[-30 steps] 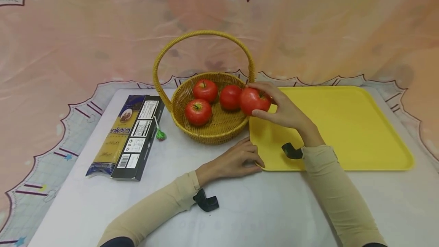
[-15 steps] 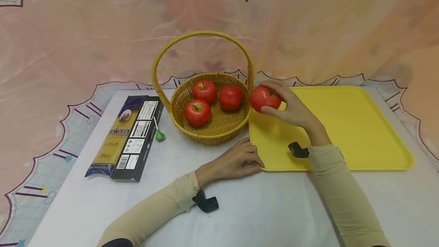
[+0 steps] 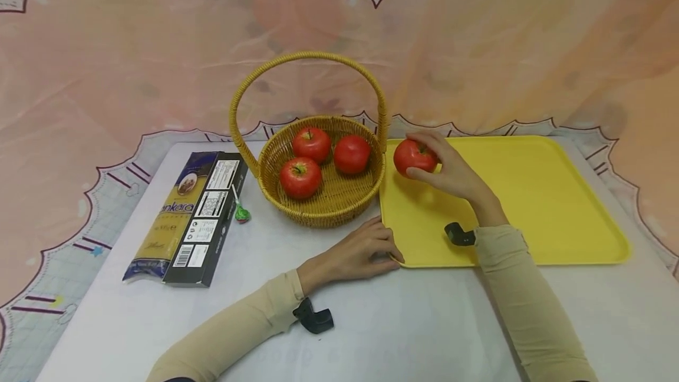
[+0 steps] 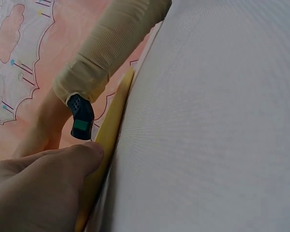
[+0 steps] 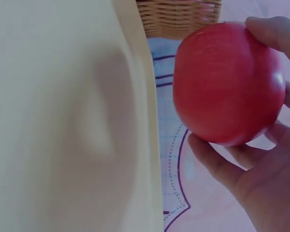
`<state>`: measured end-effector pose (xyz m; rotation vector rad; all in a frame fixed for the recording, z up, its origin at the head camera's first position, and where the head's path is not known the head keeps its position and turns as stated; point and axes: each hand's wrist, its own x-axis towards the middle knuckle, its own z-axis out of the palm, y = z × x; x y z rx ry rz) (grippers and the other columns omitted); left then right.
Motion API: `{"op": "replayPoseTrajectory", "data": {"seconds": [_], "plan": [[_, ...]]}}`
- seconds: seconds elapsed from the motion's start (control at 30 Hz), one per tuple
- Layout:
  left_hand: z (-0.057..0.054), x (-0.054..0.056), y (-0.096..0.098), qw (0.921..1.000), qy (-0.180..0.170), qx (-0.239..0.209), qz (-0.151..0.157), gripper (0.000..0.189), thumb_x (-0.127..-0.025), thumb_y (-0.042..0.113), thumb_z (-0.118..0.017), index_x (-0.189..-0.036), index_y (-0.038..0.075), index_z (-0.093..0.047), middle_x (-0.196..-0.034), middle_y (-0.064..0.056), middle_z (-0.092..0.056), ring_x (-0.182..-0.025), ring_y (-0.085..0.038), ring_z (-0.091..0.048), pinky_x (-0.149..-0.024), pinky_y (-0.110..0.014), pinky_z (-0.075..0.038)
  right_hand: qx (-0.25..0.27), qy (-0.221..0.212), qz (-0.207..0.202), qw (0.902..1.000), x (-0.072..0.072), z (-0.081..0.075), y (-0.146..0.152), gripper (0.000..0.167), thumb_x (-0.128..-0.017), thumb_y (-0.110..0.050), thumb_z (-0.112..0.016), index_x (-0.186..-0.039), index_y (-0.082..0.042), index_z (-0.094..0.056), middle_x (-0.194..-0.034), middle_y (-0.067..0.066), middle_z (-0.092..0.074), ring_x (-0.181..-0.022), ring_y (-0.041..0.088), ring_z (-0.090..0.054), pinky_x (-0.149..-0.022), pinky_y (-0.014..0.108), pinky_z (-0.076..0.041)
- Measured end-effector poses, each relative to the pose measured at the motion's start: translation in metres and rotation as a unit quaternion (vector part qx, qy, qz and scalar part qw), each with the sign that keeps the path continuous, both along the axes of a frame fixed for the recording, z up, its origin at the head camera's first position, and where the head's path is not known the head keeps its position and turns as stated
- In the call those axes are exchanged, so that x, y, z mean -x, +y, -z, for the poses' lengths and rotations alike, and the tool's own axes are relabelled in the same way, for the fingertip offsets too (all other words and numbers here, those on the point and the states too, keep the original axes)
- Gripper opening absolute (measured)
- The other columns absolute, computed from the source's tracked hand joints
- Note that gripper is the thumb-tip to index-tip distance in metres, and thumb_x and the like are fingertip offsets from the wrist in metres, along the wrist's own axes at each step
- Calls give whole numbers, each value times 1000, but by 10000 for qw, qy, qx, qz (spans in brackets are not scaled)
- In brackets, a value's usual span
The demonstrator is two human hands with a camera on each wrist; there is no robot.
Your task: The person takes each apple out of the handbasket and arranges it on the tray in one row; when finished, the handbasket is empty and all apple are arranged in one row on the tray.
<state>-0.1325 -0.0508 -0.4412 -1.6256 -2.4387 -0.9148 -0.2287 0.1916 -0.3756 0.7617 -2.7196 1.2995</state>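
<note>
My right hand (image 3: 451,170) holds a red apple (image 3: 415,157) between thumb and fingers. In the head view the apple is just right of the wicker basket (image 3: 318,220), over the left part of the yellow tray (image 3: 546,205). The right wrist view shows the apple (image 5: 227,82) raised, with a shadow on the pale tray surface (image 5: 34,121). Three more red apples lie inside the basket, one of them at its front left (image 3: 300,178). At the tray's near left corner, my left hand (image 3: 356,251) grips the rim. Its thumb (image 4: 89,157) lies on the tray edge in the left wrist view.
Left of the basket lie a blue and gold packet (image 3: 171,217), a black box (image 3: 204,223) with white labels, and a green lollipop (image 3: 241,213). The basket's tall arched handle (image 3: 307,55) stands upright. A patterned cloth (image 3: 477,46) hangs behind the white table (image 3: 392,323).
My right hand has carried the apple rightward from the basket's right rim to over the tray. The left hand stays at the tray corner. The head view has shifted slightly.
</note>
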Motion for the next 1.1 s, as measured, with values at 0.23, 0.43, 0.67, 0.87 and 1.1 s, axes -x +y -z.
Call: {"op": "replayPoseTrajectory", "data": {"seconds": [0.23,0.43,0.67,0.87,1.1], "plan": [[4,-2,1,9999,110,-59,39,8,-87,23,-69,-93,21,-73,-85,9,-60,-99,-7,-52,-114,-43,-25,-300,-132,133,9994,1,7,9,66,-82,-30,-73,-140,-27,-43,-148,2,-33,-126,30,-43,-101,54,-37],[6,-2,2,9998,204,-55,59,9,-87,24,-68,-95,22,-73,-86,11,-59,-99,-6,-50,-113,-41,-27,-493,-140,72,9987,2,12,14,64,-83,-29,-73,-139,-20,-44,-144,7,-35,-124,32,-43,-101,55,-37],[6,-1,3,9995,298,-46,104,10,-89,27,-66,-96,23,-72,-87,12,-59,-98,-5,-50,-112,-38,-29,-640,-272,-69,9976,4,19,15,59,-85,-29,-70,-138,-19,-46,-138,13,-37,-121,34,-44,-99,56,-37],[3,0,0,9993,358,-17,68,9,-88,25,-67,-95,22,-73,-86,11,-59,-97,-6,-51,-113,-40,-28,-756,-530,-18,9957,6,19,11,63,-87,-32,-68,-142,-20,-40,-141,13,-35,-124,34,-42,-101,57,-37],[2,2,-1,9993,344,-88,67,9,-88,24,-67,-95,22,-73,-86,11,-59,-97,-6,-51,-112,-40,-28,-825,-747,27,9938,9,16,7,67,-89,-35,-65,-146,-20,-32,-143,14,-33,-127,34,-40,-105,56,-34]]}}
